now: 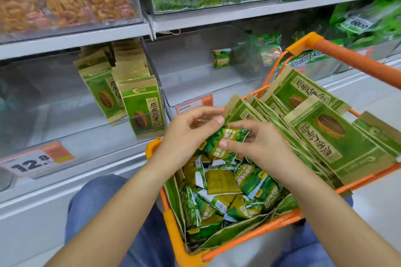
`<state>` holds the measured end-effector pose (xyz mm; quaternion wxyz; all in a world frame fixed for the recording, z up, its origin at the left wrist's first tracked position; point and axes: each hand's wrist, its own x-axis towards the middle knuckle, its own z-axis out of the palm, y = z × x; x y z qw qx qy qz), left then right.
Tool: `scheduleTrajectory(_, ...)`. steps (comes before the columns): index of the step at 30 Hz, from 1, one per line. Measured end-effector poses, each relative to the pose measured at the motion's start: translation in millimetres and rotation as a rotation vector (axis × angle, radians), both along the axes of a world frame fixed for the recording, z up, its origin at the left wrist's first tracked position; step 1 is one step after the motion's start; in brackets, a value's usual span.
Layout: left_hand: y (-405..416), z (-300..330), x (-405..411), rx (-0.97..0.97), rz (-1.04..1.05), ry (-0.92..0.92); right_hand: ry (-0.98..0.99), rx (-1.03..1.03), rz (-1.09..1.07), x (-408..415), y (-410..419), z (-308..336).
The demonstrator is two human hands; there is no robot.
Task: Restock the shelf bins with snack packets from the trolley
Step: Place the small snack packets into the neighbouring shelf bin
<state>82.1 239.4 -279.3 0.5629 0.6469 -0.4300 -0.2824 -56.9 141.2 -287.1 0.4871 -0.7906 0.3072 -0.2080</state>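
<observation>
Both hands meet above the orange trolley (173,223), near its far left corner. The left hand (186,134) and the right hand (258,145) together pinch a small green pea packet (221,143), with the thumbs on its front face and the other fingers behind it. The packet is lifted just over the heap of similar small packets (227,197) in the near half of the trolley.

To do this step well, I think one hand should take the packet by an edge, so that the other hand is free to gather more from the heap. Then they can go into the nearly empty clear bin (195,71), where one matching packet (221,58) stands near the back wall.

The long axis of the held packet runs from lower left to upper right, and its printed face is turned up toward the camera. The tall sunflower seed bags (325,132) lean along the right side of the trolley.
</observation>
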Motion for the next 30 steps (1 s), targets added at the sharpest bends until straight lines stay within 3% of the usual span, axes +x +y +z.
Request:
scheduleTrajectory(6,-6.4,2.0,-1.1,-0.026,0.074,0.104,-0.069,0.099,0.039,1.8,-1.4,-2.8)
scheduleTrajectory(14,-27.7,9.9,-7.5,-0.050,0.228,0.556,-0.163,0.234,0.094,9.5,-11.9,6.0)
scheduleTrajectory(21,-48.6,22.5,11.3,0.032,0.015,0.588,-0.311,0.215,-0.026,26.3,-46.7,34.8)
scheduleTrajectory(23,-60.9,24.5,15.1,0.053,0.010,0.559,-0.263,0.138,-0.039,36.3,-64.6,43.3)
scheduleTrajectory(27,-102.5,17.8,35.4,0.060,0.201,0.493,-0.095,-0.149,-0.131,54.8,-113.3,47.4)
scheduleTrajectory(30,-146.7,4.2,63.0,0.116,0.268,0.426,0.186,-0.388,-0.173,69.5,-150.7,43.4)
